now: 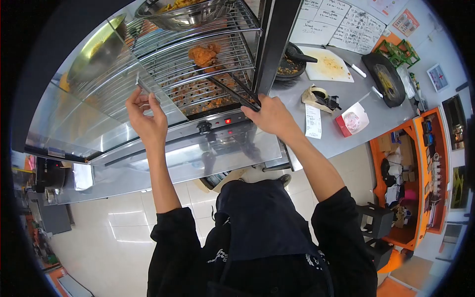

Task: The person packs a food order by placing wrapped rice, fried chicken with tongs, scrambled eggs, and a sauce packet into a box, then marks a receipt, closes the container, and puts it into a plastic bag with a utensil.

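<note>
My left hand (148, 117) is closed on the small handle of the glass sliding door (147, 79) of a heated display cabinet. In my right hand (271, 115) I grip black tongs (229, 90), which reach through the cabinet opening. Their tips are just below a piece of fried chicken (204, 55) on the wire rack (178, 48); I cannot tell whether they touch it. Under the rack lies a perforated tray (200, 94) strewn with crumbs. A steel bowl (185, 19) holding fried food stands on the shelf above.
On the steel counter to the right are a stone mortar (288, 68), a white cutting board (324, 74), a knife (357, 71), a tape dispenser (320, 98), a receipt (312, 122), a red-and-white box (352, 120) and a black tray (383, 79). The cabinet's control knob (204, 127) sits beneath the opening.
</note>
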The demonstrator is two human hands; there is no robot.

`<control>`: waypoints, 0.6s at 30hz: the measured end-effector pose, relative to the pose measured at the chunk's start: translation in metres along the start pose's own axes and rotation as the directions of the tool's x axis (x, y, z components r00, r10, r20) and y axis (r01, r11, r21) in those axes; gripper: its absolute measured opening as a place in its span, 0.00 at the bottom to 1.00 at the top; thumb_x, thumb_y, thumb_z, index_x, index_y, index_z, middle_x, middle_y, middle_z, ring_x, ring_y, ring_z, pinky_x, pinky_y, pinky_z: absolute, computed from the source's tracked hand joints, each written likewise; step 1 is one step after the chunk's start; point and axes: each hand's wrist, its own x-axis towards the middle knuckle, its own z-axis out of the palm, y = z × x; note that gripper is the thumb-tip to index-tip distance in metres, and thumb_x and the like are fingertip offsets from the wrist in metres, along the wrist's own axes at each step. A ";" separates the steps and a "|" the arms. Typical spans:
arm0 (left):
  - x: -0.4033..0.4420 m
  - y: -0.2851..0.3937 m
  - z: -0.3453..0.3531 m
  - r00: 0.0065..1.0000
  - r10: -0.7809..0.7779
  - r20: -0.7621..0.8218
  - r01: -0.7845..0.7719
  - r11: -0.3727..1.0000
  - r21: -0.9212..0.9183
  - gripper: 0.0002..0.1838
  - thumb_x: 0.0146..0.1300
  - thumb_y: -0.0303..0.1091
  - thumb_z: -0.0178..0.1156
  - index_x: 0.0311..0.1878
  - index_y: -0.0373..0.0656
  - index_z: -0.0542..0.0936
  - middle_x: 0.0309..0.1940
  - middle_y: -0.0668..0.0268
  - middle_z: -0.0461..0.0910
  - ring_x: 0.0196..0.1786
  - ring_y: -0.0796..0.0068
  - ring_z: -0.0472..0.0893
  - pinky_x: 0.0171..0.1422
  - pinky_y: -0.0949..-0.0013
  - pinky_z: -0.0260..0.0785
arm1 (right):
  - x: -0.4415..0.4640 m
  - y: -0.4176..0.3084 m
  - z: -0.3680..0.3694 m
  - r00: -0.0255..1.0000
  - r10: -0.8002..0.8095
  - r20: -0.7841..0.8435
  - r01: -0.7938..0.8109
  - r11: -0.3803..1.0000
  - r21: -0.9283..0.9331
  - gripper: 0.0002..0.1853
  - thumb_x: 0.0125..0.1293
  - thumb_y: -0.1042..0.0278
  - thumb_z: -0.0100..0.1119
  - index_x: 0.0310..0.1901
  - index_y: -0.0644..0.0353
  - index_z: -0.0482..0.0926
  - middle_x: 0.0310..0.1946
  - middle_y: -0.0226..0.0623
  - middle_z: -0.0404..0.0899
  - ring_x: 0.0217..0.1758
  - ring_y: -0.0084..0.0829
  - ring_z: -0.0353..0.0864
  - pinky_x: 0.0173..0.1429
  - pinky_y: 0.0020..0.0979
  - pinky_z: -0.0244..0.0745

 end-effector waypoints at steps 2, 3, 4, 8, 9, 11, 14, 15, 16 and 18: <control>0.000 -0.001 0.001 1.000 0.004 -0.003 -0.004 1.000 -0.002 0.18 0.64 0.25 0.60 0.56 0.34 0.71 0.32 0.62 0.76 0.33 0.75 0.78 0.38 0.72 0.70 | 0.004 -0.005 -0.018 0.989 0.088 0.118 -0.114 0.963 0.244 0.27 0.60 0.46 0.64 0.36 0.71 0.77 0.25 0.49 0.79 0.20 0.38 0.79 0.23 0.33 0.72; 0.000 0.000 0.001 1.000 0.002 -0.004 -0.002 1.000 -0.001 0.18 0.64 0.25 0.60 0.56 0.34 0.71 0.32 0.62 0.76 0.33 0.75 0.78 0.37 0.72 0.70 | 0.005 -0.013 -0.036 0.953 0.162 0.255 -0.257 0.878 0.405 0.27 0.60 0.45 0.64 0.36 0.70 0.77 0.22 0.44 0.77 0.16 0.32 0.74 0.18 0.31 0.67; 0.000 0.000 0.001 1.000 0.000 -0.007 0.000 1.000 0.001 0.18 0.64 0.25 0.60 0.56 0.34 0.71 0.32 0.62 0.76 0.33 0.75 0.78 0.37 0.72 0.70 | 0.007 -0.017 -0.046 0.895 0.201 0.397 -0.402 0.749 0.527 0.28 0.59 0.43 0.65 0.36 0.68 0.78 0.19 0.38 0.75 0.12 0.25 0.70 0.14 0.28 0.61; -0.001 0.000 0.000 1.000 -0.006 -0.004 0.006 1.000 -0.003 0.18 0.64 0.26 0.60 0.56 0.34 0.72 0.32 0.62 0.76 0.34 0.75 0.78 0.37 0.72 0.71 | 0.007 0.003 -0.035 0.750 0.191 0.633 -0.658 0.309 0.687 0.28 0.60 0.41 0.65 0.37 0.65 0.77 0.16 0.26 0.68 0.09 0.13 0.57 0.11 0.20 0.47; -0.002 -0.001 0.001 1.000 -0.005 -0.004 0.005 1.000 -0.004 0.18 0.64 0.26 0.60 0.56 0.34 0.72 0.32 0.62 0.76 0.34 0.74 0.78 0.38 0.72 0.71 | 0.004 0.004 -0.035 0.743 0.183 0.644 -0.668 0.266 0.695 0.27 0.61 0.41 0.65 0.38 0.65 0.77 0.16 0.25 0.67 0.09 0.13 0.57 0.11 0.19 0.47; -0.002 -0.002 0.001 1.000 -0.015 -0.001 0.015 1.000 -0.004 0.18 0.64 0.26 0.60 0.56 0.34 0.72 0.32 0.62 0.77 0.34 0.74 0.78 0.38 0.72 0.71 | -0.003 0.006 -0.035 0.736 0.167 0.656 -0.677 0.206 0.707 0.27 0.61 0.42 0.64 0.39 0.65 0.77 0.16 0.24 0.67 0.09 0.12 0.57 0.11 0.19 0.46; -0.003 -0.003 0.000 1.000 -0.028 0.003 0.028 1.000 0.007 0.17 0.64 0.26 0.60 0.55 0.34 0.72 0.32 0.61 0.77 0.34 0.73 0.78 0.40 0.71 0.72 | -0.014 0.012 -0.037 0.733 0.146 0.665 -0.680 0.171 0.713 0.28 0.63 0.42 0.63 0.42 0.66 0.77 0.16 0.24 0.67 0.10 0.12 0.58 0.11 0.19 0.47; -0.003 -0.006 0.000 1.000 -0.014 0.000 0.014 1.000 0.016 0.17 0.64 0.26 0.60 0.55 0.34 0.72 0.32 0.61 0.77 0.34 0.73 0.78 0.40 0.71 0.72 | -0.018 0.012 -0.041 0.733 0.140 0.666 -0.680 0.168 0.713 0.28 0.64 0.43 0.62 0.43 0.66 0.77 0.16 0.24 0.66 0.10 0.12 0.58 0.11 0.19 0.47; -0.003 -0.007 0.001 1.000 0.000 -0.001 0.000 1.000 0.024 0.17 0.64 0.26 0.60 0.55 0.34 0.72 0.33 0.61 0.76 0.34 0.73 0.78 0.41 0.71 0.72 | -0.023 0.013 -0.044 0.733 0.136 0.667 -0.680 0.165 0.714 0.27 0.64 0.43 0.62 0.44 0.67 0.77 0.16 0.24 0.66 0.10 0.12 0.58 0.11 0.19 0.47; -0.003 -0.004 0.001 0.999 -0.038 -0.008 0.039 0.999 0.021 0.17 0.65 0.26 0.60 0.55 0.34 0.72 0.33 0.61 0.76 0.34 0.73 0.78 0.41 0.71 0.72 | -0.035 0.017 -0.047 0.714 0.113 0.691 -0.700 0.154 0.698 0.27 0.65 0.44 0.61 0.45 0.67 0.77 0.16 0.24 0.66 0.10 0.13 0.58 0.11 0.19 0.47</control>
